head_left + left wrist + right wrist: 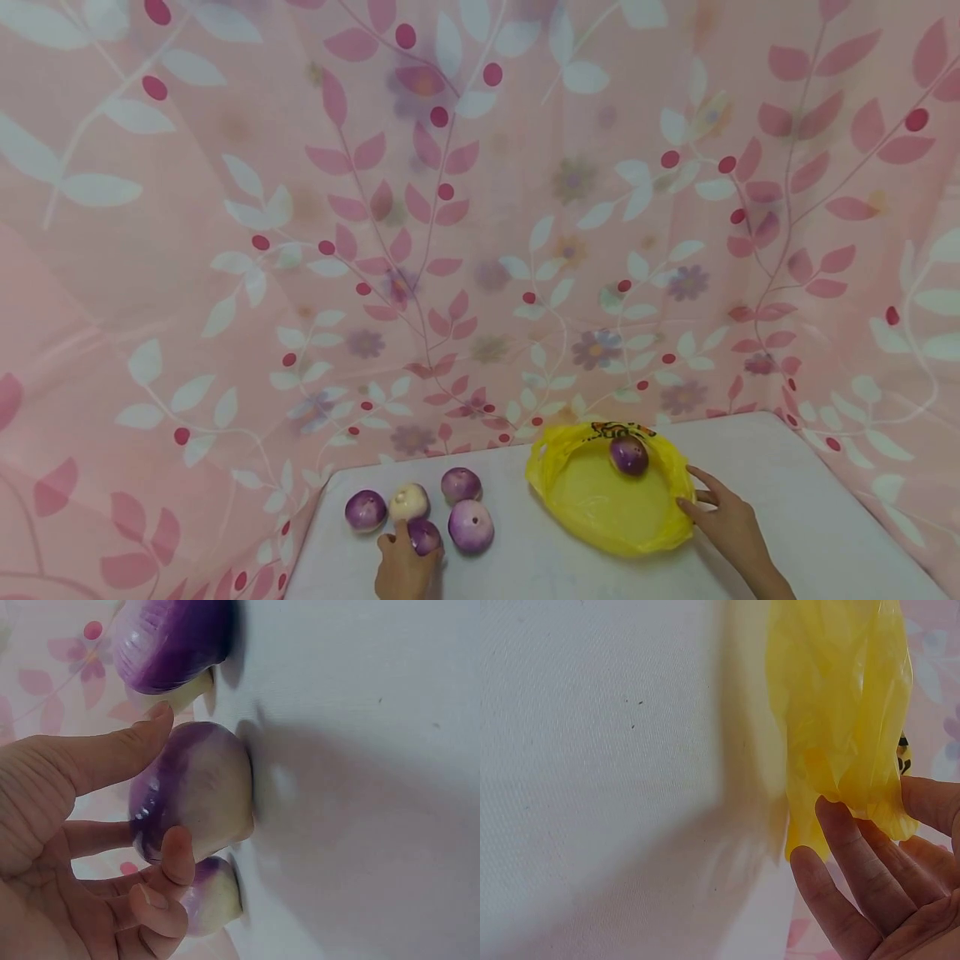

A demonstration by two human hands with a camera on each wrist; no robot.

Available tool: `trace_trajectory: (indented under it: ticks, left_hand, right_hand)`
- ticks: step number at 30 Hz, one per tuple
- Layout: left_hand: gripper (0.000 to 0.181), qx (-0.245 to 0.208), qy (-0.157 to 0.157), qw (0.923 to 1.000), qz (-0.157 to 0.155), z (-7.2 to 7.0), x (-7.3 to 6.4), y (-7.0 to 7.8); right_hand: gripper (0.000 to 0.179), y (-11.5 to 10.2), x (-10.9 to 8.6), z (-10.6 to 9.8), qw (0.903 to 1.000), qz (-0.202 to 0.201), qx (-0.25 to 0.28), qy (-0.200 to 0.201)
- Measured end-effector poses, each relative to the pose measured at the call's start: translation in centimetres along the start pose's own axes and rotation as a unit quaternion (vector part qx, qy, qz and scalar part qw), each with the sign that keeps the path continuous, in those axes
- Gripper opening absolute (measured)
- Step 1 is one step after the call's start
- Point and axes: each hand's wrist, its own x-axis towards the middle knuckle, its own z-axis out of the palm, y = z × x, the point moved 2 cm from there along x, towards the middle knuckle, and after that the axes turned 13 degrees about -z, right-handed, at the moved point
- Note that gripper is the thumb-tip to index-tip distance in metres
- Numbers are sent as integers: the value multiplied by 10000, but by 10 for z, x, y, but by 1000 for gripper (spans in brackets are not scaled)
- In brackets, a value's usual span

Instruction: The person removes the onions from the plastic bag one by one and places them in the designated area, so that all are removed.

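Observation:
In the head view my left hand (405, 567) is at the front left, its thumb and fingers curled around a purple-and-white turnip (424, 537). Up close in the left wrist view, this turnip (202, 791) sits white side down, at the white cloth. Other turnips surround it: a dark purple one (365, 511), a cream-coloured one (408, 502) and two paler purple ones to the right. My right hand (731, 525) pinches the right rim of an open yellow plastic bag (600, 537). One purple turnip (629, 456) lies inside the bag, near its far side.
A white cloth (517, 575) covers the table beneath everything. Behind and at the sides hangs a pink curtain (480, 333) with leaf and flower prints. Black printing (618, 430) marks the bag's far rim.

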Motion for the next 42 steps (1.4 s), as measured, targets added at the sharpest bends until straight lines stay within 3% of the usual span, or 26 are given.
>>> trace_trajectory:
  ticks: [12, 22, 30, 42]
  left_hand:
    - [76, -294, 478, 9981, 271, -15, -5, 13]
    - [78, -489, 299, 9972, 472, -31, -17, 43]
    - [75, -643, 315, 9937, 865, -24, -28, 66]
    - [72, -943, 279, 9803, 1711, 3, -47, 115]
  right_hand:
    - [73, 0, 1, -1, 9999, 67, 49, -64]
    - [73, 0, 3, 0, 9999, 80, 65, 0]
    - [77, 3, 4, 1, 9998, 180, 123, -23]
    - [76, 3, 5, 3, 9997, 193, 165, 3]
